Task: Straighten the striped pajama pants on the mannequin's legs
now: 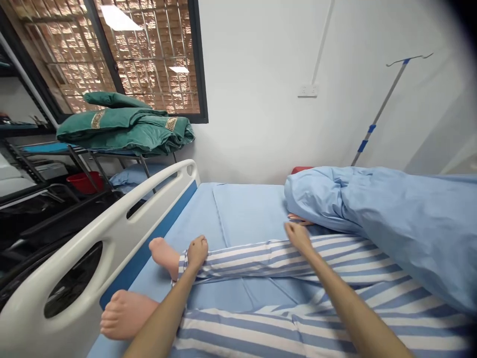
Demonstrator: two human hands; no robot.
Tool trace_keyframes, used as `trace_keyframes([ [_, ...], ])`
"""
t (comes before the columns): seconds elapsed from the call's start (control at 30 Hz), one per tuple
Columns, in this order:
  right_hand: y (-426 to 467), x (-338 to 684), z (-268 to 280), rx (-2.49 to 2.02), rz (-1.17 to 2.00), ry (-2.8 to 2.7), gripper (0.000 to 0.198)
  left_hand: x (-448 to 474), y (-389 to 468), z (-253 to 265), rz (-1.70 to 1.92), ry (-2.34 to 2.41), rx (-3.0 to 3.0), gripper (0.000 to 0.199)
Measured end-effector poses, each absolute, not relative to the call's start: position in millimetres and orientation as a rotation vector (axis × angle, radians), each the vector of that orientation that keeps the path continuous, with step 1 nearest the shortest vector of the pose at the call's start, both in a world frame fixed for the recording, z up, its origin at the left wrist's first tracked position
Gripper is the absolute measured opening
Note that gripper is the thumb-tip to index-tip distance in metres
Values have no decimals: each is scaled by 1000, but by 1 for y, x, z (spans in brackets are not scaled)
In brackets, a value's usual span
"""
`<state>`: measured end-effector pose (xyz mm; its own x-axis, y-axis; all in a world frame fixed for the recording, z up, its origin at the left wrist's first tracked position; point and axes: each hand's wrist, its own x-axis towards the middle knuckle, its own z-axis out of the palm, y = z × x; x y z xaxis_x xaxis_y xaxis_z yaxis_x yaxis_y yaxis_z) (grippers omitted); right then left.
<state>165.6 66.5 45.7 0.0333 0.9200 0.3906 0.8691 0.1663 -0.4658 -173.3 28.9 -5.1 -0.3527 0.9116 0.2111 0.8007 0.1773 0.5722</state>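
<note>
A figure with smooth, doll-like feet lies on the bed, wearing blue-and-white striped trousers [257, 258]. My left hand [197, 251] is closed over the far trouser leg just above the ankle, beside the far foot [164, 252]. Farther up the same leg, my right hand [297, 234] forms a fist at the leg's far edge, slightly blurred; whatever it may hold is hidden. Close behind it, the fingers of the lying figure's hand [301, 220] stick out from under a light blue quilt [372, 199]. The near foot [128, 314] lies by the bed end, partly behind my left forearm.
A white footboard [149, 204] bounds the bed on the left. Light blue sheet [249, 204] covers the mattress. Folded green bedding [130, 127] is stacked beneath the window. An IV pole [383, 107] stands at the back right, and a red basin [85, 182] sits low at left.
</note>
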Motion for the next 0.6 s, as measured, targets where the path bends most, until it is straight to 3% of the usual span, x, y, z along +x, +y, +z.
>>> trace_keyframes([
  [0.13,55,9,41,-1408,288,-1836,45,-177,28,-8,1044,2253,1621,19],
  [0.27,33,-98,11,-1408,349,-1947,43,-186,29,-9,1367,2030,1500,18],
  [0.6,42,-101,-9,-1461,424,-1841,53,-169,36,-2,1543,1940,1315,18],
])
